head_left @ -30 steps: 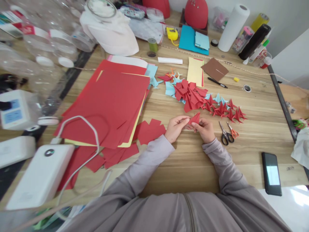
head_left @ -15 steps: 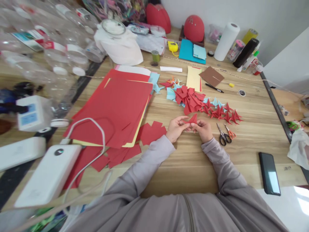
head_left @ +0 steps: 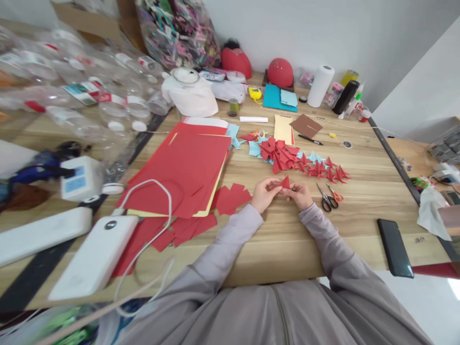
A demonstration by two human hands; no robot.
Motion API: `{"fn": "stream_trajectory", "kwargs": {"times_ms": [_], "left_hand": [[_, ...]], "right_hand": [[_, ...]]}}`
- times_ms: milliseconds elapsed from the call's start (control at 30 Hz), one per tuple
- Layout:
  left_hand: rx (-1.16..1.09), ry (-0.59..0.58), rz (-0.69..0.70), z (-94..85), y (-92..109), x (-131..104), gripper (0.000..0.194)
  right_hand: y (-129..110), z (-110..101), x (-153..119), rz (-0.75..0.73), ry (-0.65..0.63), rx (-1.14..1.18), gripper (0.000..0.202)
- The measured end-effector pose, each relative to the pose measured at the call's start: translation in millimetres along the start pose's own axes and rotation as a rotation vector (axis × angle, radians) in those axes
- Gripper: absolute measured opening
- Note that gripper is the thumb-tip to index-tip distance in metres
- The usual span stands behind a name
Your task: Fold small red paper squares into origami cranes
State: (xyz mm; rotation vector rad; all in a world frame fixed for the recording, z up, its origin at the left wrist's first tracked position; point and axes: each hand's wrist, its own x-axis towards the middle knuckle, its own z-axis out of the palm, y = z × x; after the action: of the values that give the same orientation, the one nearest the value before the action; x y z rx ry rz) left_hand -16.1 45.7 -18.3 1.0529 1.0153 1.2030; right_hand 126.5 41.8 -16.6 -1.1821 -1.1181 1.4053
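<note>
Between my two hands is a small folded piece of red paper (head_left: 285,182), its pointed tip upward. My left hand (head_left: 264,194) pinches its left side, and my right hand (head_left: 301,195) grips its right side; the fingertips partly cover it. Just beyond lies a heap of folded red paper pieces (head_left: 278,152), with pointed red paper cranes (head_left: 321,169) trailing to the right and light blue ones (head_left: 313,157) among them. Small cut red paper pieces (head_left: 232,199) lie left of my left hand.
Large red sheets (head_left: 190,167) are stacked at left, beside a white power bank (head_left: 94,256) with a cable. Black-handled scissors (head_left: 328,201) and small orange scissors (head_left: 337,194) lie right of my hands. A phone (head_left: 395,247) rests near the right edge. Plastic bottles (head_left: 115,111) crowd the far left.
The camera view has tilted up, showing more of the wall and back of the table. Both hands still hold the red paper, which now looks narrower and more upright.
</note>
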Motion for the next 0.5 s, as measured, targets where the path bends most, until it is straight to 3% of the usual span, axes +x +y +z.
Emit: {"fn": "stream_trajectory", "kwargs": {"times_ms": [100, 300, 500], "left_hand": [[-0.057, 0.022, -0.002, 0.3, 4, -6, 0.037], [-0.222, 0.038, -0.026, 0.7, 11, -20, 0.045], [-0.228, 0.036, -0.082, 0.6, 2, -22, 0.041]], "right_hand": [[1, 1, -7, -0.002, -0.007, 0.033, 0.033], [-2, -2, -20, -0.079, 0.081, 0.107, 0.054], [-6, -4, -24, -0.141, 0.108, 0.041, 0.037]]}}
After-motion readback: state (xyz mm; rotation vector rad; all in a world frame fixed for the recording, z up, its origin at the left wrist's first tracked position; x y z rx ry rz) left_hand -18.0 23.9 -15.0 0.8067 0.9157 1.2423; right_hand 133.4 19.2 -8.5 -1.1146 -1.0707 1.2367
